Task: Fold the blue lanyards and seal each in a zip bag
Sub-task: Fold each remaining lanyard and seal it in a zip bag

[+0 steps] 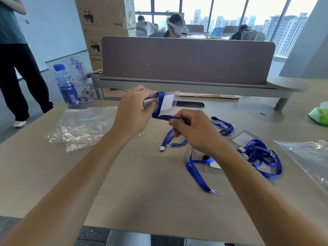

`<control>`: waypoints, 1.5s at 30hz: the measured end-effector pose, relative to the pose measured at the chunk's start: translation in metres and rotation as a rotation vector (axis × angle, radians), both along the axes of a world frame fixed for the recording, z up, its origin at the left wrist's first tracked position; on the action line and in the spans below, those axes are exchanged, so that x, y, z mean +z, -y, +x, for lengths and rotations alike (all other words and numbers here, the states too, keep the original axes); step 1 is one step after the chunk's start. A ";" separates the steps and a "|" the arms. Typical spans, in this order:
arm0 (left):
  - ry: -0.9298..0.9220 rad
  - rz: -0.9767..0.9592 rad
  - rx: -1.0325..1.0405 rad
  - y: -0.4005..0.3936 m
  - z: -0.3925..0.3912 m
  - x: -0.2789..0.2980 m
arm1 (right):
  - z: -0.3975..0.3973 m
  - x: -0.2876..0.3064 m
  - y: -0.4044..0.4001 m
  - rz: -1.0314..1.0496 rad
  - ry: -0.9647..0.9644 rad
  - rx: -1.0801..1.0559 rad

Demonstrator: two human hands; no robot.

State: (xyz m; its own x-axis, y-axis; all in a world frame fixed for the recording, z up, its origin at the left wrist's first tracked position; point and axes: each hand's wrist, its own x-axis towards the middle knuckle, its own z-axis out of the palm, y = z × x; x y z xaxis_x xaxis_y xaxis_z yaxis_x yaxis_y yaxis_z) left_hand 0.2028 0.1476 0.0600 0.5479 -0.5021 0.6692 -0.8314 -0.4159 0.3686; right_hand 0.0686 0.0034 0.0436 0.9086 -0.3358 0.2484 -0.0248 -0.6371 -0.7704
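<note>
My left hand [134, 110] holds a clear badge holder with a white card [167, 102] above the table, with a blue lanyard strap [160, 107] wound across it. My right hand [191, 130] pinches the same strap just below and to the right, and the strap's loose end [166, 141] hangs down to the table. Other blue lanyards lie on the table: one [198, 173] under my right forearm, a tangled heap [260, 157] at the right, another [223, 126] behind my right hand. Empty zip bags [81, 126] lie in a pile at the left.
Two water bottles [67, 86] stand at the table's far left corner. A brown desk divider [186, 59] runs across the back. More clear plastic [305, 157] lies at the right edge, and a green packet [319, 112] at far right. A person stands at the left, others sit behind.
</note>
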 end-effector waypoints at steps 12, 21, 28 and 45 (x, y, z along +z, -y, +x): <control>0.125 0.305 -0.186 -0.002 -0.013 -0.009 | 0.004 0.017 0.016 -0.447 0.150 -0.052; -0.111 0.259 -0.281 -0.014 -0.015 -0.007 | 0.011 0.010 0.018 -0.061 0.172 0.057; -0.191 0.215 -0.216 -0.029 -0.012 -0.023 | 0.024 -0.008 0.002 -0.055 0.185 0.021; -0.271 0.045 -0.104 -0.100 0.027 -0.060 | 0.071 -0.023 -0.059 -0.469 -0.026 0.249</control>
State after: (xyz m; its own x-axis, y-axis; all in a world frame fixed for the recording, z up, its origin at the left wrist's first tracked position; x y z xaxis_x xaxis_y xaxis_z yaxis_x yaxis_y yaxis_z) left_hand 0.2297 0.2478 0.0001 0.6475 -0.5905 0.4817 -0.7443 -0.3545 0.5660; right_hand 0.1397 0.0628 0.0206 0.9544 0.0331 0.2966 0.1563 -0.9021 -0.4021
